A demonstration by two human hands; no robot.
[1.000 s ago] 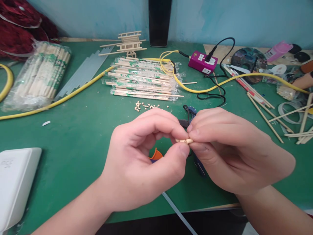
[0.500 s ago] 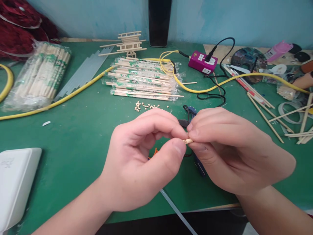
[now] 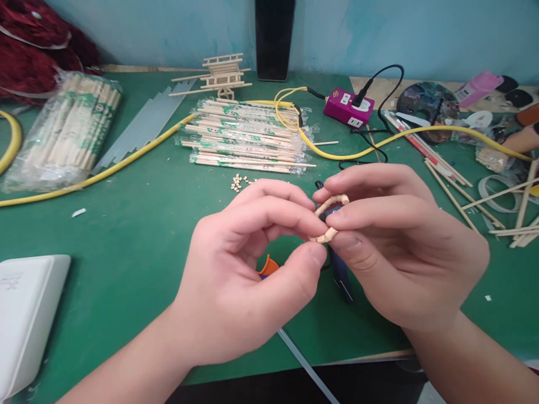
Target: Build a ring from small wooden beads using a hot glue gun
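Observation:
Between my fingertips is a bent chain of small wooden pieces (image 3: 330, 216), curving up from the pinch and partly hidden by my fingers. My left hand (image 3: 248, 264) pinches its lower end between thumb and forefinger. My right hand (image 3: 400, 247) holds it from the other side with thumb and fingers. Under my hands lies a dark blue tool (image 3: 340, 275), mostly covered, and a small orange part (image 3: 268, 266) shows through the gap in my left hand. Several loose wooden bits (image 3: 238, 182) lie on the green mat (image 3: 126, 235) just above my left hand.
Wrapped chopsticks (image 3: 242, 134) and a bagged bundle (image 3: 67, 132) lie at the back, with glue sticks (image 3: 145, 123), a yellow cable (image 3: 105, 168), a magenta power socket (image 3: 348, 106) and a stick model (image 3: 221, 76). Loose sticks (image 3: 455, 191) lie right; a white box (image 3: 25, 320) sits front left.
The short straight row of wooden pieces now shows as a longer bent chain. My right hand has moved up and slightly left, and my left thumb has shifted.

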